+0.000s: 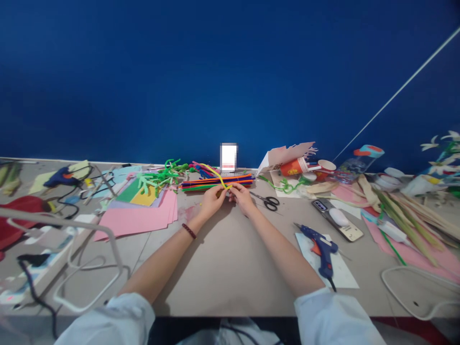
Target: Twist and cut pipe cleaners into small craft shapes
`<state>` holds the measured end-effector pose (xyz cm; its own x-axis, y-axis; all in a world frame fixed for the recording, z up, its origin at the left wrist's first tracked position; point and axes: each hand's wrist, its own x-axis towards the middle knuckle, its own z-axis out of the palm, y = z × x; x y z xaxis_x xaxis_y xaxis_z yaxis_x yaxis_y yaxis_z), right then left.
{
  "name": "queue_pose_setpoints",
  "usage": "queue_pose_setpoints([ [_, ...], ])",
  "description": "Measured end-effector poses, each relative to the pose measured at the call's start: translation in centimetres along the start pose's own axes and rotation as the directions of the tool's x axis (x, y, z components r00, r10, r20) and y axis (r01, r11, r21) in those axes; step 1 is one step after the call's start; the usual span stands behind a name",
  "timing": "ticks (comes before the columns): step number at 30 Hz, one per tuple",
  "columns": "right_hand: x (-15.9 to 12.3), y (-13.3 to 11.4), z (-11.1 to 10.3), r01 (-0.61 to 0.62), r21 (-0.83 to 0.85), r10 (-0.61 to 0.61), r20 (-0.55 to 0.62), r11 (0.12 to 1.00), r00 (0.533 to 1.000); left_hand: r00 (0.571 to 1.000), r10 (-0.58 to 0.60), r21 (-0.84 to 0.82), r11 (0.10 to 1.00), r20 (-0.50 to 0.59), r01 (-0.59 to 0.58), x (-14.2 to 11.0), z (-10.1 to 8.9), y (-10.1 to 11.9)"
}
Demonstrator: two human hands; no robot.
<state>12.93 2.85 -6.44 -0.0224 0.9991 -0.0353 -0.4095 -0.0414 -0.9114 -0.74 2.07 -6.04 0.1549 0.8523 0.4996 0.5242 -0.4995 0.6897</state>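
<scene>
A yellow pipe cleaner (222, 181) runs between my two hands, its long end rising up and to the left over a bundle of coloured pipe cleaners (194, 183). My left hand (212, 201) pinches it with thumb and forefinger. From the other side my right hand (241, 197) closes its fingertips on the same piece, close to the left ones. The bundle lies just beyond both hands. Black-handled scissors (270, 203) rest right of my right hand, their blades partly behind it.
Pink paper sheets (138, 223) and green pipe cleaner shapes (158, 179) lie at left. A blue glue gun (321, 247), a phone (338, 220) and paper cups (294, 166) are at right. A power strip (46, 266) with cables occupies the near left. A blue wall (179, 86) stands behind.
</scene>
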Motion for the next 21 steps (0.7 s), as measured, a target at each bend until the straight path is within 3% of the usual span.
queue_pose_setpoints([
  [5,-0.23,-0.56,-0.1,-0.027,0.102,0.024,0.028,0.994,0.999,0.999,0.012,0.006,1.0,-0.043,-0.012,0.11,-0.08,0.16],
  [9,-0.2,-0.67,-0.37,-0.062,0.196,0.054,0.047,0.979,0.997,0.992,0.108,0.026,0.994,-0.063,-0.107,0.04,-0.28,0.46],
  [21,-0.04,-0.65,-0.79,-0.131,0.204,0.11,0.108,0.97,0.988,0.98,0.196,0.009,0.981,-0.029,-0.196,0.0,-0.38,0.15],
])
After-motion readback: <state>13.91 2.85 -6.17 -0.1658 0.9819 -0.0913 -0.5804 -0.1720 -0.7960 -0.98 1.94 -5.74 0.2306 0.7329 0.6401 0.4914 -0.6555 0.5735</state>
